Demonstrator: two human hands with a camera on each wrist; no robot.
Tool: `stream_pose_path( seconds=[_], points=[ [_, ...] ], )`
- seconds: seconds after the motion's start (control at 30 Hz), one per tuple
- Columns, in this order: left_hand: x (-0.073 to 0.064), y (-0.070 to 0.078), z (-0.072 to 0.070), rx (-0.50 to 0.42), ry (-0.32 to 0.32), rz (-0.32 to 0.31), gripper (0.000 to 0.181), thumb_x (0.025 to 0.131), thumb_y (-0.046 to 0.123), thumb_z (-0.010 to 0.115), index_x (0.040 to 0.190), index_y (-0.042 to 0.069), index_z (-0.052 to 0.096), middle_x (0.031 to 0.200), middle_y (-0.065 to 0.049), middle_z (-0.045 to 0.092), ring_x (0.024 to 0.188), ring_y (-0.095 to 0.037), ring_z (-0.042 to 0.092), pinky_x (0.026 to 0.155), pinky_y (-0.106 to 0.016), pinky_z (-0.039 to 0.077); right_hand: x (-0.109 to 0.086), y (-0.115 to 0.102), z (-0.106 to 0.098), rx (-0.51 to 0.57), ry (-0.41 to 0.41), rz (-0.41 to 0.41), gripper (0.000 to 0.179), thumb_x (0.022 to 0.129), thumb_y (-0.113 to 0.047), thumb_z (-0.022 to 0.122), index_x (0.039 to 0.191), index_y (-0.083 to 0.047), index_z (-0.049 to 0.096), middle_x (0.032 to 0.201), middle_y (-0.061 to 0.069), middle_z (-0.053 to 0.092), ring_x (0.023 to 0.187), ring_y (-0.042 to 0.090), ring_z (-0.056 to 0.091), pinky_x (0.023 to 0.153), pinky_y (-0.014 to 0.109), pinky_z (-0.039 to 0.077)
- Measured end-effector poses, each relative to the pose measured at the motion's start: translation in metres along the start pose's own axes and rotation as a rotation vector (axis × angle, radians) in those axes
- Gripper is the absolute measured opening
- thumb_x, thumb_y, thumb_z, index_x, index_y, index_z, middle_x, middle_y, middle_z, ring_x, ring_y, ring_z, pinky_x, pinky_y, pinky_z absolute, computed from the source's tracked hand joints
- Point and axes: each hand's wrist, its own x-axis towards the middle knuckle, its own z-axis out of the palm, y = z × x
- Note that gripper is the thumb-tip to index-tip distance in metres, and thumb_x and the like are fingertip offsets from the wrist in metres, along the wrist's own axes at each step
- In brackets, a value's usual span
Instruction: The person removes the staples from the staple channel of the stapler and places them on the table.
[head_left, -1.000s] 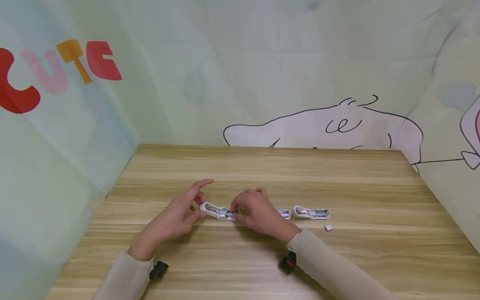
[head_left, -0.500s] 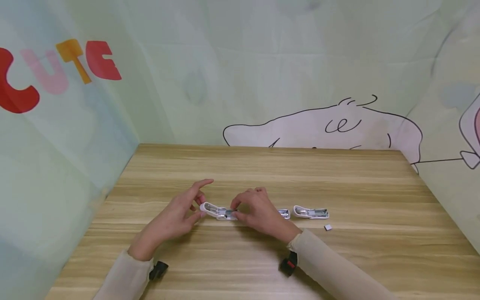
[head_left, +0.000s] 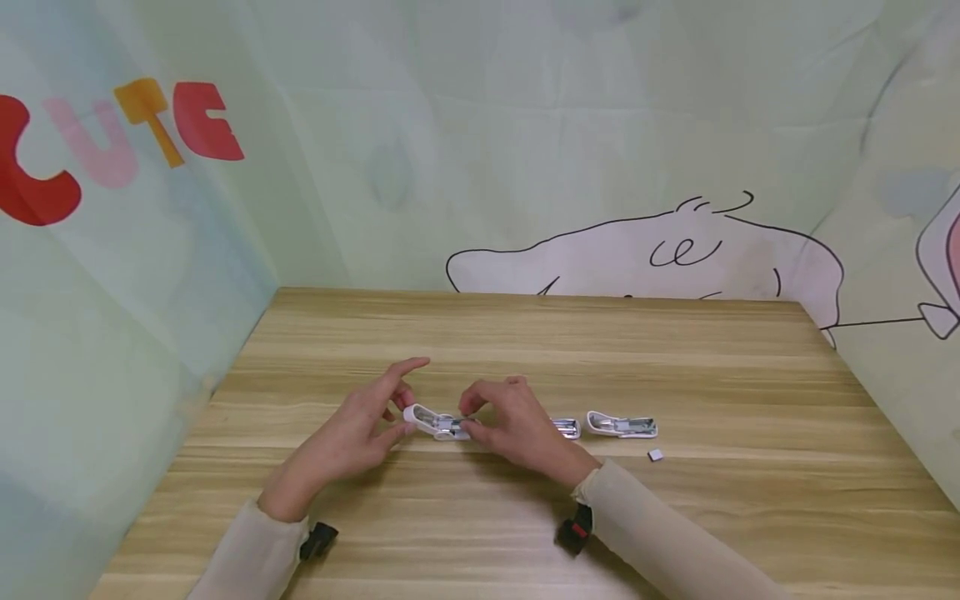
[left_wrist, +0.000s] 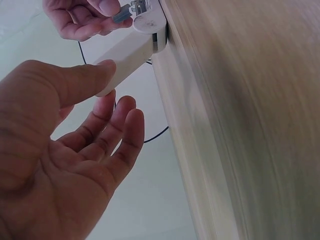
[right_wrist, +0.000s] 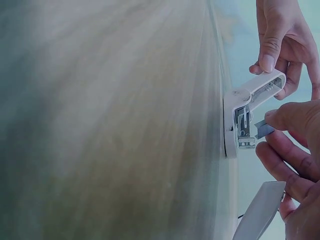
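Note:
An opened white stapler (head_left: 427, 419) rests on the wooden table, its top arm tilted up to the left. My left hand (head_left: 360, 429) pinches the end of that raised arm between thumb and fingers, with the index finger stretched out above. At the stapler's other end, my right hand (head_left: 517, 425) pinches a short grey strip of staples (right_wrist: 264, 130) between thumb and finger. In the right wrist view the strip is close beside the metal magazine (right_wrist: 243, 122); whether they touch I cannot tell. The head view hides most of the strip behind my right fingers.
Partly covered by my right hand, a second white stapler (head_left: 567, 428) lies to the right. Beyond it is a third, opened stapler (head_left: 622, 426), with a small whitish block (head_left: 656, 456) in front. A printed cloth wall (head_left: 555, 167) borders the table's back edge.
My right fingertips have shifted very slightly at the stapler's right end. The left hand keeps its grip, and the other staplers lie as before.

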Motion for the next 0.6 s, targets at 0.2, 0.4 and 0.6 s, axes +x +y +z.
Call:
stream_pose_path(
  seconds=[0.2,0.4,0.6],
  points=[
    [-0.0005,0.0005,-0.0009,-0.004,-0.002,-0.011,0.092,0.089,-0.007,0.08,0.164,0.021,0.035,0.101,0.005,0.067,0.096,-0.01,0.066,0.089,-0.037,0.063,-0.0019,-0.0012,-0.0016,0.017,0.017,0.002,0.018,0.089,-0.012,0.085,0.104,-0.01,0.075,0.097,-0.002,0.082,0.095,0.012,0.079,0.098,0.04,0.046],
    [-0.0004,0.0013,-0.0012,-0.008,-0.003,-0.018,0.092,0.089,-0.007,0.081,0.164,0.02,0.035,0.102,0.004,0.068,0.096,-0.01,0.066,0.089,-0.035,0.063,-0.0048,-0.0007,-0.0033,0.03,0.039,0.003,0.02,0.088,-0.011,0.086,0.104,-0.01,0.074,0.096,-0.002,0.081,0.092,0.011,0.078,0.097,0.038,0.045],
    [-0.0006,0.0019,-0.0014,0.002,-0.002,-0.022,0.092,0.088,-0.007,0.081,0.163,0.02,0.035,0.102,0.001,0.068,0.096,-0.012,0.065,0.088,-0.032,0.062,-0.0065,0.0007,-0.0028,0.035,0.041,0.002,0.024,0.086,-0.01,0.087,0.105,-0.011,0.073,0.094,-0.005,0.08,0.089,0.007,0.075,0.099,0.039,0.042]
  ],
)
